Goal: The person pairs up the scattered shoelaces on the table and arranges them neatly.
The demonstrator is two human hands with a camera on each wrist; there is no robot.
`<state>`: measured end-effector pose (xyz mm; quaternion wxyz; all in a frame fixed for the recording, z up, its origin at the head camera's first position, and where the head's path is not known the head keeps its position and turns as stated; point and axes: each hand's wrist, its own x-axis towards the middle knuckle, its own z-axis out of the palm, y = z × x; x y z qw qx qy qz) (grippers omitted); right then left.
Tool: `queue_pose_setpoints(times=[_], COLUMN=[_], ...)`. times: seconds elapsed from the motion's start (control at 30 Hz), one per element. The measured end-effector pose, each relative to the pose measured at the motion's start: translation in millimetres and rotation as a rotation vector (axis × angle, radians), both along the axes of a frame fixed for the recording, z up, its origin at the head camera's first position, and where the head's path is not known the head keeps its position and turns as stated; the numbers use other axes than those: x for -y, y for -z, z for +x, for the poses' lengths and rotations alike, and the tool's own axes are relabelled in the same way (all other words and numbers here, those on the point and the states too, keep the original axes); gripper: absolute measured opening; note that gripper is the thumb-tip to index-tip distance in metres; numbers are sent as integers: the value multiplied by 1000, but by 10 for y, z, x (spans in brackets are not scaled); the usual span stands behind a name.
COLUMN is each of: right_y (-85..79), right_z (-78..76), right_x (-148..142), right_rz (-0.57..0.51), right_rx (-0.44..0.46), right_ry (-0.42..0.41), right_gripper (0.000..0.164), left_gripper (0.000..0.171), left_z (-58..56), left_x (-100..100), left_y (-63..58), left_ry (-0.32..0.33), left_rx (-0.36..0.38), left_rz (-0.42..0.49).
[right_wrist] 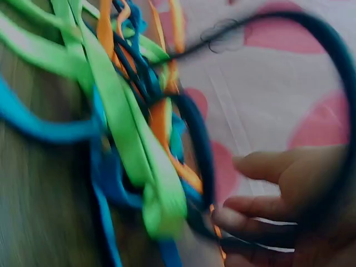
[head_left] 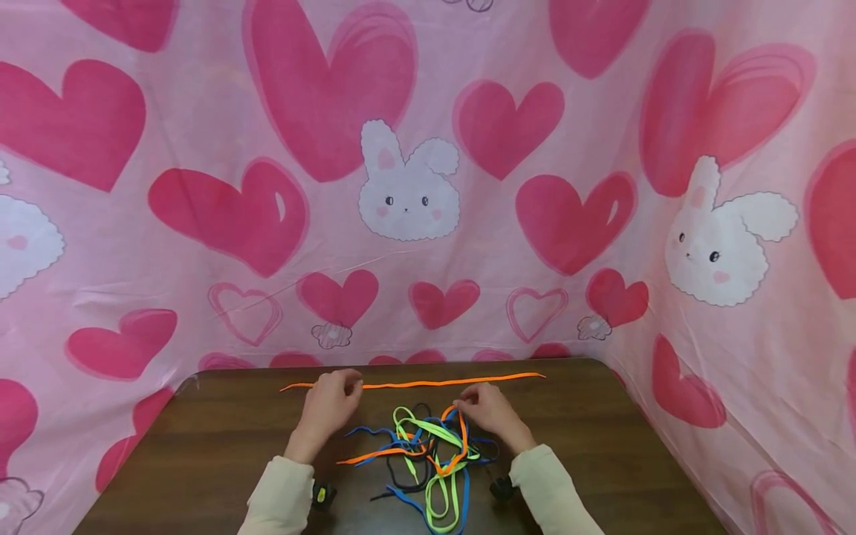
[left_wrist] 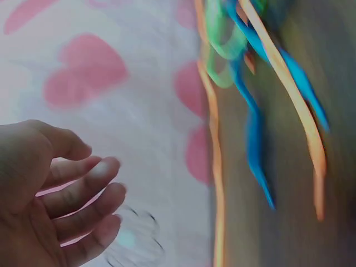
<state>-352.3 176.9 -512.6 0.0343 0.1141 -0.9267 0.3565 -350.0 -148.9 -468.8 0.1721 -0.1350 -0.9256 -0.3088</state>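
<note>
A tangle of flat shoelaces lies on the table: a lime-green lace (head_left: 435,499), a second orange lace (head_left: 464,438), blue laces (head_left: 466,487) and a dark lace (head_left: 408,484). Beyond it, one orange lace (head_left: 428,383) is stretched out almost straight from left to right. My left hand (head_left: 332,401) hovers by the left part of that straight lace, fingers loosely bent and holding nothing. At the tangle's far right edge is my right hand (head_left: 491,407), fingertips beside an orange loop. In the right wrist view a gap shows between thumb and fingers, and a dark loop (right_wrist: 203,144) passes in front.
The brown wooden table (head_left: 221,438) ends just behind the straight lace. A pink cloth (head_left: 481,223) with hearts and rabbits hangs behind it and along the sides. Dark wrist devices (head_left: 324,495) sit at both sleeves.
</note>
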Motion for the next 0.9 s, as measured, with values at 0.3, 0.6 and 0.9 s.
queue_pose_setpoints(times=[0.3,0.6,0.9], right_y=[125,-171,-748], right_z=[11,214,581], right_x=[215,350,510], right_rz=[36,-4,-91], right_rx=[-13,-70,-18], right_ry=[62,2,-161], right_gripper=[5,9,10], left_gripper=[14,24,31], left_z=[345,539,628], left_x=[-406,-506,-552], left_y=[-158,-263,-387], left_ry=[111,286,388], left_rx=[52,89,122], left_rz=[92,67,66])
